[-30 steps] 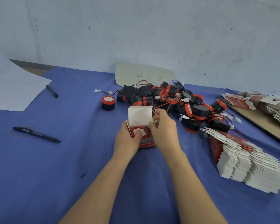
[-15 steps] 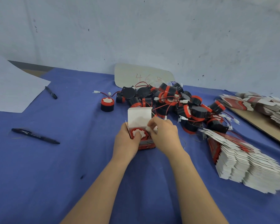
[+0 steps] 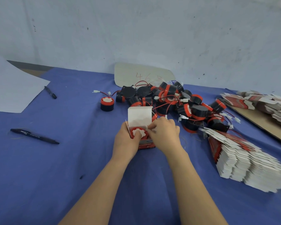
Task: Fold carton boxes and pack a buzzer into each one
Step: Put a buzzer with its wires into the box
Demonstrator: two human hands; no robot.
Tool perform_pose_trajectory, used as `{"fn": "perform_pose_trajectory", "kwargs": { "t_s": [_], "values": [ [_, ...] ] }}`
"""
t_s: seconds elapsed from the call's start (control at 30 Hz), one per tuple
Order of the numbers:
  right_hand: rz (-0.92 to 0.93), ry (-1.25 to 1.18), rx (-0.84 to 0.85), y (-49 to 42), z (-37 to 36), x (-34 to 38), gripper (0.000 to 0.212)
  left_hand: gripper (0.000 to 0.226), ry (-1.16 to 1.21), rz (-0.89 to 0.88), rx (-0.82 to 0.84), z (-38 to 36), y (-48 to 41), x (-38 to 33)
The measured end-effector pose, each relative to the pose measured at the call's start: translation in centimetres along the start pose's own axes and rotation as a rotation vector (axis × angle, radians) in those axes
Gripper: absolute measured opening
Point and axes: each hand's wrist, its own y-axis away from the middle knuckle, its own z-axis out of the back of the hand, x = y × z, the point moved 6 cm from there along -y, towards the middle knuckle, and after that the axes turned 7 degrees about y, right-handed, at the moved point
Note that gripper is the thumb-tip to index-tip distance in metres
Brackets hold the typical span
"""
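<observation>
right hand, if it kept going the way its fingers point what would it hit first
Likely the carton: the right hand points left at its open mouth, fingertips at a side flap, with the buzzer just beyond.

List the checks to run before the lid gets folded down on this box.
1. Buzzer seated in the box, white face up: ok.
2. Left hand grips the box: ok.
3. Lid upright and free to fold: ok.
4. Opening clear: not ok, the left thumb rests on the buzzer.
5. Wire and plug tucked in: cannot tell, the right hand covers that side.
</observation>
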Motion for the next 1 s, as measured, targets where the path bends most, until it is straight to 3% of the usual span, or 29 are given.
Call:
{"fn": "perform_pose_trajectory", "kwargs": {
  "t_s": [0.1,0.2,0.37,0.47,0.57,0.77,0.9,1.0],
  "values": [
    [-0.014,0.114,0.068,-0.2,-0.4,0.1,0.024,0.022,-0.007,0.000,0.000,-0.1,0.0,0.1],
    [-0.034,0.079,0.167,-0.1,-0.8,-0.4,0.029,0.020,-0.038,0.016,-0.004,-0.1,0.0,0.2],
    [-0.172,-0.167,0.255,0.1,-1.0,-0.9,0.021,0.055,-0.196,-0.117,-0.190,0.7,0.8,-1.0],
    [-0.145,-0.167,0.137,-0.1,-0.7,-0.2,0.031,0.037,-0.172,-0.265,-0.166,0.3,1.4,-2.0],
    [-0.027,-0.300,0.015,0.1,-0.1,0.5,0.047,0.027,-0.219,-0.268,-0.081,0.0,1.1,-1.7],
    [0.141,-0.362,0.051,0.8,-0.2,-0.8,0.021,0.017,-0.160,-0.203,-0.046,0.3,0.5,-1.0],
    [0.050,-0.532,0.082,0.7,-1.1,-1.9,0.015,0.045,-0.090,-0.150,-0.132,0.9,0.8,-1.0],
    [-0.056,-0.728,0.150,0.8,-2.1,-2.1,0.011,0.062,-0.033,-0.103,-0.071,0.8,0.2,-0.7]
  ]
}}
